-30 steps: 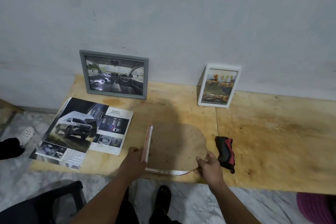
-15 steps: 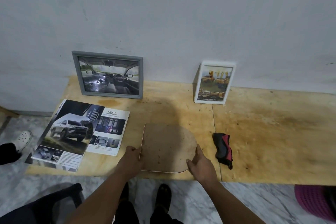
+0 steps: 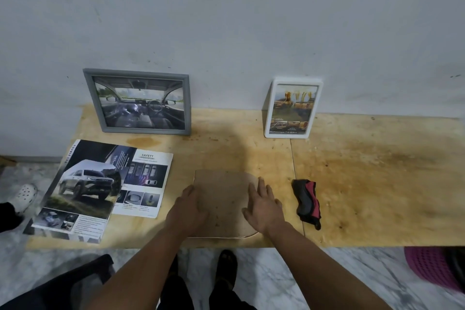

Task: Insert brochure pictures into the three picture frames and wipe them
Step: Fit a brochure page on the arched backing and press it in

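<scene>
My left hand and right hand flat, fingers spread, pressing face-down frame backing on desk; cloth just beside right hand.

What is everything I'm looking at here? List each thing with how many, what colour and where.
grey picture frame: 1, grey, holds a car-interior picture, stands against the wall at the back left of the board.
white picture frame: 1, white, holds a picture of yellow trucks, stands against the wall at the back, right of centre.
frame backing: 1, brown, lies flat at the front centre, a pale edge showing beneath it.
brochure: 1, open, car photos, front left.
cloth: 1, black and red, bunched, right of the backing.
wooden board: 1, pale and stained, on a marble floor.
pink basket-like object: 1, lower right, cut off.
left hand: on the backing's left edge.
right hand: flat on the backing's right side.
</scene>
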